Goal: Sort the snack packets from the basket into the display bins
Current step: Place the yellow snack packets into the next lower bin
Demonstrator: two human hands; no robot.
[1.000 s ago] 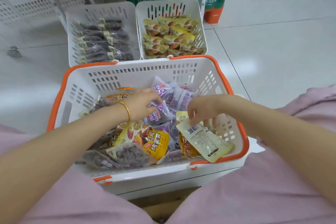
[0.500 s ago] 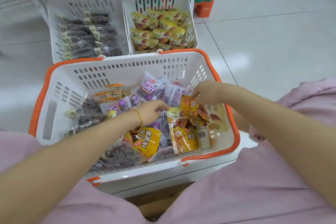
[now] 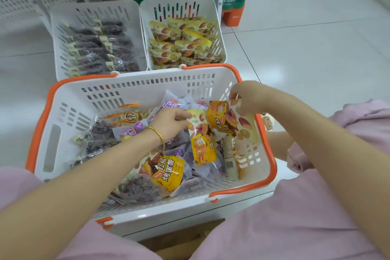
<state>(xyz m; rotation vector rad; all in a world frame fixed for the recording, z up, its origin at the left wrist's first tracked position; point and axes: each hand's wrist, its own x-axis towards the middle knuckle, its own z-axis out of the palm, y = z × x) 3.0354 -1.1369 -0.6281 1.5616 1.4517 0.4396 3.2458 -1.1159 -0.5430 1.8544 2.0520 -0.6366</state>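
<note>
Since the earlier frames, the left hand point(image 3: 171, 122) has shifted from the purple packets point(image 3: 172, 102) to an upright yellow packet point(image 3: 202, 148) at basket centre and now pinches its top edge. The right hand point(image 3: 249, 99), at 2 o'clock in the basket point(image 3: 147, 87), pinches the top of a second yellow packet point(image 3: 219, 118). Beyond the basket, the left display bin point(image 3: 92, 9) at 11 o'clock holds dark packets point(image 3: 99, 48). The right display bin point(image 3: 179, 4) at 1 o'clock holds sorted yellow packets point(image 3: 181, 44).

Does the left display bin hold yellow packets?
No, the left bin holds dark packets; the yellow packets lie in the right bin.
</note>
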